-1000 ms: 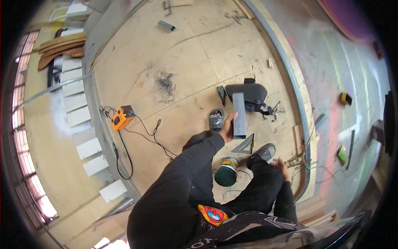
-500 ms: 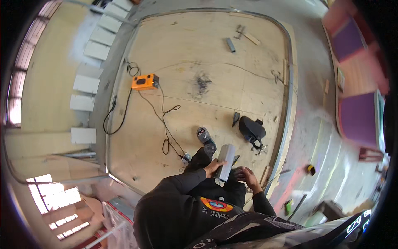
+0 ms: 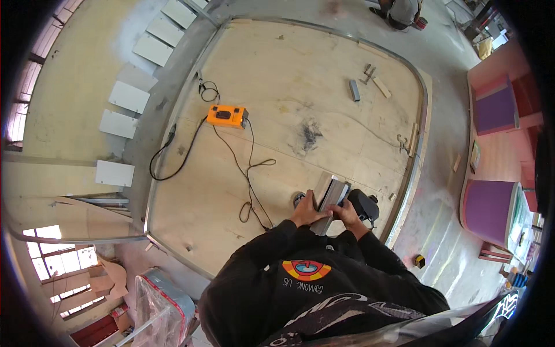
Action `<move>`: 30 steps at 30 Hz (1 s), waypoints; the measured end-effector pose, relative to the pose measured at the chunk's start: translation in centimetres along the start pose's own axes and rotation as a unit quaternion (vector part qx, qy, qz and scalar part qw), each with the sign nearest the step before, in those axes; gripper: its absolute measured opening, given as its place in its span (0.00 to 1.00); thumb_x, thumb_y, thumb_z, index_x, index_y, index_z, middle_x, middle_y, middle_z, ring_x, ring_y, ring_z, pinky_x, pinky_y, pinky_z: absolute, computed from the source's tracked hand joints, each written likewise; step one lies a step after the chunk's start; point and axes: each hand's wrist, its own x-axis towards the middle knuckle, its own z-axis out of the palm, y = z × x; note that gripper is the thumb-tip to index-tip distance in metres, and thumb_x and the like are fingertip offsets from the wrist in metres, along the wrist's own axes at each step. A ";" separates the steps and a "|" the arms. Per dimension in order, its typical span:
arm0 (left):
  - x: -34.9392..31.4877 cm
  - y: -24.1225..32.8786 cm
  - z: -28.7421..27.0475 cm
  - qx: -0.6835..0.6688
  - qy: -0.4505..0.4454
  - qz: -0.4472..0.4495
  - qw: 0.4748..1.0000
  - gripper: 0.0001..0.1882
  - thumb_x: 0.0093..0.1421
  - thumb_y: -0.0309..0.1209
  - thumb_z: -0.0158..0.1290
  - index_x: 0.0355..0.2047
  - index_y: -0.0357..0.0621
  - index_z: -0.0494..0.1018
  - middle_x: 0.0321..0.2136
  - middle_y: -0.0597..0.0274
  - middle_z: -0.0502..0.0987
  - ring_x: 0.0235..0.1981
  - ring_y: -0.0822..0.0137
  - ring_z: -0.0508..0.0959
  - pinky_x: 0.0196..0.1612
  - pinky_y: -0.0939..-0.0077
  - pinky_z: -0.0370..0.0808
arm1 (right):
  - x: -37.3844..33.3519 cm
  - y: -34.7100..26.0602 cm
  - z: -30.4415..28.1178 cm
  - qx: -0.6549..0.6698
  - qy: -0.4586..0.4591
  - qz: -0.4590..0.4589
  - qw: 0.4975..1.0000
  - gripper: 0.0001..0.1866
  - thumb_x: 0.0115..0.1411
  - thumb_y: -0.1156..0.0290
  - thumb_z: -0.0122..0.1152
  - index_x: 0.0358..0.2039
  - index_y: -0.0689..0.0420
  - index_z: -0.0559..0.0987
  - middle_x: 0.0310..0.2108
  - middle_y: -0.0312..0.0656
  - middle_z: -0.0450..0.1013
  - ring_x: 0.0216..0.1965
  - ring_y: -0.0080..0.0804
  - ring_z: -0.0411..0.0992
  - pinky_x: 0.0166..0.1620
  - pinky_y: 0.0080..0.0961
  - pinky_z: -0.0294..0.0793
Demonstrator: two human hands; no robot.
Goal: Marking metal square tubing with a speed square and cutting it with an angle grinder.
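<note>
In front of my torso I hold short lengths of grey metal profile (image 3: 324, 189), tilted away from me and lying side by side. My left hand (image 3: 309, 211) is closed round the left one, its thumb across the near face. My right hand (image 3: 347, 214) grips the right-hand metal profile (image 3: 337, 194), which has a dark gap along its side. Whether the two lengths are joined cannot be made out. Just beyond my right hand a black welding helmet (image 3: 363, 203) lies on the plywood, partly hidden by that hand and the metal. My shoe (image 3: 298, 199) shows left of the metal.
An orange welding machine (image 3: 228, 116) with black cables (image 3: 251, 173) sits on the plywood sheet (image 3: 277, 75), inside a bent metal frame (image 3: 425, 98). A short metal piece (image 3: 354, 90), a wood strip (image 3: 382, 87) and clamps (image 3: 368, 73) lie farther off. Another person (image 3: 403, 11) crouches at the back.
My right hand, empty and spread before, has moved up to grip the metal beside my left hand. The metal has shifted forward and right. My view has turned, and another person appears.
</note>
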 end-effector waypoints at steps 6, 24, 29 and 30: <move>2.3 0.3 -8.2 -0.190 0.100 -0.088 0.973 0.34 0.60 0.51 0.63 0.49 0.31 0.66 0.39 0.50 0.76 0.42 0.63 0.77 0.43 0.65 0.76 | 6.6 -5.0 -0.9 0.197 0.029 -0.037 0.979 0.21 0.60 0.71 0.63 0.52 0.63 0.72 0.42 0.41 0.76 0.43 0.37 0.76 0.48 0.35 0.78; 8.9 -4.9 -26.2 -0.518 0.530 -0.183 0.646 0.24 0.65 0.52 0.54 0.50 0.47 0.69 0.38 0.58 0.76 0.40 0.60 0.77 0.49 0.59 0.75 | 27.9 -22.7 -9.1 0.242 0.195 -0.053 0.949 0.27 0.59 0.63 0.69 0.55 0.59 0.71 0.46 0.42 0.74 0.46 0.38 0.76 0.50 0.40 0.78; 13.4 -5.1 -30.5 -0.534 0.544 -0.166 0.626 0.25 0.62 0.51 0.57 0.50 0.48 0.70 0.40 0.59 0.75 0.42 0.60 0.77 0.51 0.59 0.74 | 33.2 -31.5 -9.9 0.002 0.160 -0.119 0.980 0.28 0.55 0.66 0.73 0.52 0.66 0.73 0.48 0.47 0.75 0.48 0.37 0.76 0.52 0.35 0.76; 15.0 -4.9 -31.4 -0.532 0.541 -0.174 0.628 0.26 0.60 0.51 0.58 0.51 0.49 0.70 0.40 0.60 0.75 0.43 0.60 0.77 0.51 0.60 0.74 | 34.6 -32.9 -10.0 0.020 0.197 -0.120 0.973 0.31 0.50 0.63 0.77 0.49 0.68 0.76 0.42 0.48 0.80 0.41 0.34 0.79 0.46 0.31 0.77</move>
